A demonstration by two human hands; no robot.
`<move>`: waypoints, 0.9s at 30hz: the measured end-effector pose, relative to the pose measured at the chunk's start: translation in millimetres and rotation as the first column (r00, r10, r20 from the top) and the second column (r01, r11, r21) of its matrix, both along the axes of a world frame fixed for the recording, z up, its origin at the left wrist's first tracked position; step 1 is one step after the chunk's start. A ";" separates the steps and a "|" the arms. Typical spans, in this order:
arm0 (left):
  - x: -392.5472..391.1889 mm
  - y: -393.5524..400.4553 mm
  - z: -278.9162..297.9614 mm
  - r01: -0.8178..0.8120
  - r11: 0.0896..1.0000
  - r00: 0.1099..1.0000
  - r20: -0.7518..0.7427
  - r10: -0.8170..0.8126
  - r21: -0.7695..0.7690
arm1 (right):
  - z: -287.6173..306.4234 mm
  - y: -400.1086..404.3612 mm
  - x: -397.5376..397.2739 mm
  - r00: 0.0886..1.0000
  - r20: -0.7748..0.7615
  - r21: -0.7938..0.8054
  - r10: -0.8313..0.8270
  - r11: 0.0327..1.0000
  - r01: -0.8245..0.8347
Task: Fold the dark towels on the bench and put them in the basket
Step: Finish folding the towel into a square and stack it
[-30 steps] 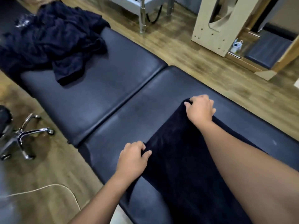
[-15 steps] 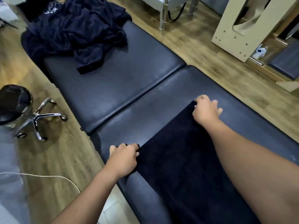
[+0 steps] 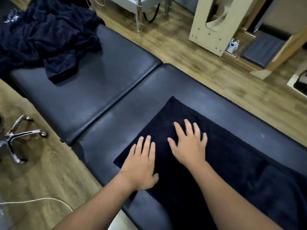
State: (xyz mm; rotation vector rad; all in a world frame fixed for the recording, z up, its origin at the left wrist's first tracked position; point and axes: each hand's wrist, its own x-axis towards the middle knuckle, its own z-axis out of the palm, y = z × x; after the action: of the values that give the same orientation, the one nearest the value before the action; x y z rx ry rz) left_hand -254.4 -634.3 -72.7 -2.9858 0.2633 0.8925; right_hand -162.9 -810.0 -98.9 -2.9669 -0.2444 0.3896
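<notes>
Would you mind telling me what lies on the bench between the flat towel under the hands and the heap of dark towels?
In the head view, only bare bench and its cushion seam separate the flat towel from the heap.

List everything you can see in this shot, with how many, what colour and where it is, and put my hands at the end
Flat towel: one, dark navy, spread on the near bench cushion.
Towel pile: one crumpled heap, count within unclear, dark navy, far end of the bench.
Bench: one, two dark padded cushions, running diagonally through the view.
Stool base: one, chrome with castors, on the floor at left.
Cord: one, pale, on the floor at lower left.
Wooden frame: one, pale, upper right on the floor.
Floor: wood-look, tan.
Basket: none in view.
Left hand: flat, fingers straight, on the towel's near-left corner.
Right hand: flat, fingers spread, on the towel beside it.
</notes>
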 end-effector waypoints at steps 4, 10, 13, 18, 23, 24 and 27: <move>21.3 -36.6 13.9 -0.085 0.989 0.994 -0.052 0.092 0.120 | 1.8 -55.2 -9.1 0.959 -0.073 -0.021 -0.274 0.962 0.273; 50.6 -93.3 -0.2 0.173 0.973 0.985 0.038 -0.169 -0.152 | -0.8 -106.8 -79.4 0.980 -0.016 0.035 -0.198 0.980 0.198; 62.2 -122.9 -5.4 0.055 0.998 0.998 -0.036 -0.055 0.015 | -2.5 -156.5 -99.8 0.927 -0.030 -0.006 -0.374 0.927 0.374; 64.3 -190.6 4.5 0.145 0.984 0.987 0.054 -0.151 0.106 | 1.9 -228.2 -122.4 0.799 -0.033 0.002 -0.600 0.800 0.600; 51.5 -251.7 -1.4 0.520 0.841 0.849 -0.015 -0.528 -0.153 | 4.6 -258.9 -148.4 0.811 0.026 0.195 -0.585 0.798 0.570; 52.4 -262.9 -2.9 0.470 0.875 0.878 -0.039 -0.477 -0.118 | 6.0 -270.3 -150.4 0.767 0.047 0.242 -0.640 0.752 0.613; 56.0 -293.5 3.2 0.370 0.929 0.926 -0.089 -0.367 0.020 | 13.5 -297.2 -150.9 0.625 0.091 0.381 -0.775 0.607 0.697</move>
State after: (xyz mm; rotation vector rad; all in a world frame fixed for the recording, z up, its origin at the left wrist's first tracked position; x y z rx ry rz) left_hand -198.4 -927.8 -69.5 -2.7274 0.7709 0.9611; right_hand -313.7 -1107.2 -85.4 -2.4762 0.8339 -0.1336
